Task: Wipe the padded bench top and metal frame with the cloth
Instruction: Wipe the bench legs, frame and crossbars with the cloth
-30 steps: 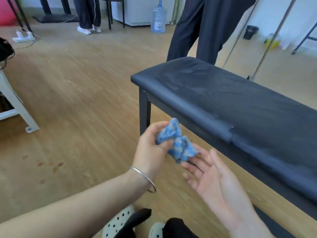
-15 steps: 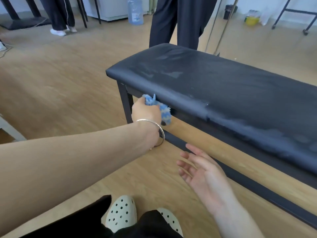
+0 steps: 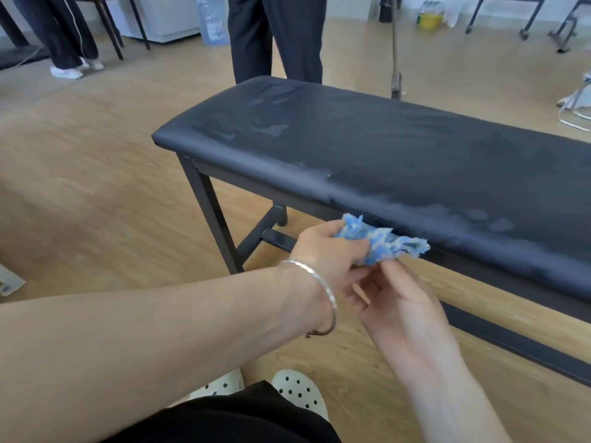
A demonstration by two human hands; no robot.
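A: A wide room with a wood floor point(image 3: 96, 187), and someone in dark trousers point(image 3: 275, 36) stands just past the far end. Where is the cloth?

B: The blue cloth point(image 3: 382, 243) is bunched up in the air, just in front of the bench's near long edge. It is level with the frame rail point(image 3: 243, 182) under the padding, and I can't tell whether it touches that rail.

A: And the hands?

B: They are close together at the cloth. The left hand point(image 3: 326, 254) grips the bunch from the left side. The right hand point(image 3: 399, 302) comes up from below and its fingertips point(image 3: 387, 266) meet the cloth's lower edge. I can't tell whether they pinch it or only touch it.

A: How does the bench lie from there?

B: Its long axis runs from the far left to the near right. The padded top point(image 3: 399, 148) is above and beyond the hands. The rail lies directly behind the cloth and the near leg point(image 3: 211, 215) stands off to the left, on the left hand's side. The low bar point(image 3: 518, 340) runs below and to the right, nearer the right hand.

A: So what does the next stroke call for?

B: Pale damp streaks point(image 3: 268, 129) on the top suggest it has already been wiped. My guess is that the frame is next, and a wipe along the rail would follow that same axis. The left hand has the firm grip, so it seems the one to lead.
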